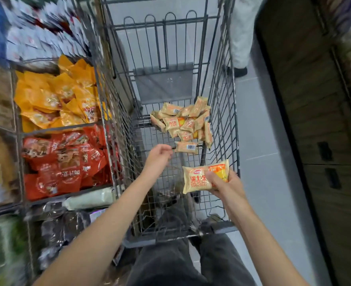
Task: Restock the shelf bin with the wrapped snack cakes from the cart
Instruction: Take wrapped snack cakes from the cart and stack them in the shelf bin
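While the wire cart (222,112) stands in the aisle beside the shelving, its stock lies as follows.

Cart: deep steel mesh basket, tall sides, grey fold-down flap (163,82) at the far end. The high walls oblige a downward reach.

Shelf bins, to the person's left: wire compartments holding yellow-orange packets (57,96) above and red packets (63,159) below; blue-and-white packs (42,36) higher up, blurred. Which bin takes the cakes cannot be told.

Heap of wrapped snack cakes (183,120): cream-and-orange film wrappers, piled loosely at the cart's far right corner. One lone cake (186,147), barcode side up, lies just nearer than the heap.

Held cake (204,178): the right hand (225,184) grasps it above the cart's near right side, thumb across the printed face, fingers behind.

Left hand (159,155): over the cart floor, fingers loosely curled, holding nothing, near the lone cake.

Handling, as judged: light, soft, easily crushed; glossy film likely slippery. Best taken flat across the broad faces or by the crimped end seam, several together without squeezing.

Obstructions: cart wall and bin front wire between cakes and shelf. Another person's leg and shoe (239,71) stand beyond the cart. Dark cabinet fronts (315,120) close the right side.
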